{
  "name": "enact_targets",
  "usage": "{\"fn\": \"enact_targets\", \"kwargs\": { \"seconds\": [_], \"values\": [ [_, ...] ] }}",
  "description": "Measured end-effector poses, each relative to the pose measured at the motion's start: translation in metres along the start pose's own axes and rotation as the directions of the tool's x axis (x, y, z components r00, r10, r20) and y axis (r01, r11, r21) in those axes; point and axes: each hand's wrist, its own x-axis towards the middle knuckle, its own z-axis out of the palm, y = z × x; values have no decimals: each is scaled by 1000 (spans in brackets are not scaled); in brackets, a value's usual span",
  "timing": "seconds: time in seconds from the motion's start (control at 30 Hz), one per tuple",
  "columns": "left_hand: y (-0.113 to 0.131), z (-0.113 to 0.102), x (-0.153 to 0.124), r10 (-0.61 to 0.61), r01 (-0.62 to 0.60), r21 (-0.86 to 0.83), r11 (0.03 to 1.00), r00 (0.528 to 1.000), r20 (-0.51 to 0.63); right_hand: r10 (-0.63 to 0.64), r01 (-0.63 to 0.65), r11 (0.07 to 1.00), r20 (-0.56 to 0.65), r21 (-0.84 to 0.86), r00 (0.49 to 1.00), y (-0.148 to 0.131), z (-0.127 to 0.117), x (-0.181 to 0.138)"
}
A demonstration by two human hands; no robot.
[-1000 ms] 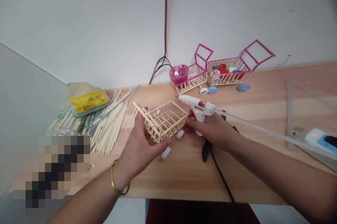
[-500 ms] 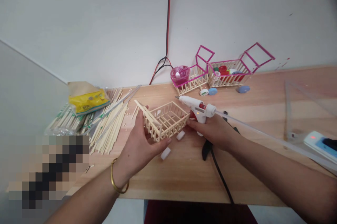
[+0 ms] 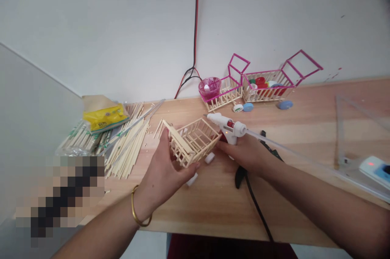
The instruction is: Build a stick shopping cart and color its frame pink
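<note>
My left hand (image 3: 161,169) is closed around the left end of a small slatted basket (image 3: 201,153) built from thin wooden sticks, holding it tilted above the table. Across that end lie flat pale sticks (image 3: 180,140), their far tips jutting past my fingers. My right hand (image 3: 248,154) grips a white hot glue gun (image 3: 224,123) whose nozzle points left, just beyond the basket's far rim. A long clear glue stick (image 3: 283,144) trails from the gun's back. The fingertips of my right hand are close to the basket's right corner; whether they touch it, I cannot tell.
Two miniature stick carts with pink rims, one cart (image 3: 221,98) bearing a pink cup (image 3: 210,88) and another cart (image 3: 268,92) holding colored items, stand by the wall. Loose sticks (image 3: 131,151) and a yellow packet (image 3: 105,117) lie left. A power strip (image 3: 373,169) sits right.
My left hand has tipped the basket further, and the flat sticks on its end have turned with it. The glue gun stays near the basket's right side. The view has shifted slightly.
</note>
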Motion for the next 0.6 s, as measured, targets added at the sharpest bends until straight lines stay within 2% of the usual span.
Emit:
{"fn": "enact_targets", "kwargs": {
  "seconds": [0.23,0.5,0.6],
  "values": [
    [0,-4,2,-11,13,-77,997,1000,23,-15,18,998,-56,54,998,7,-1,0],
    [1,-9,7,-7,13,-57,998,996,94,13,-13,1000,2,-3,1000,9,-4,-1],
    [3,-15,12,10,-4,-43,999,990,143,-14,14,1000,33,9,999,10,-5,-2]
  ]
}}
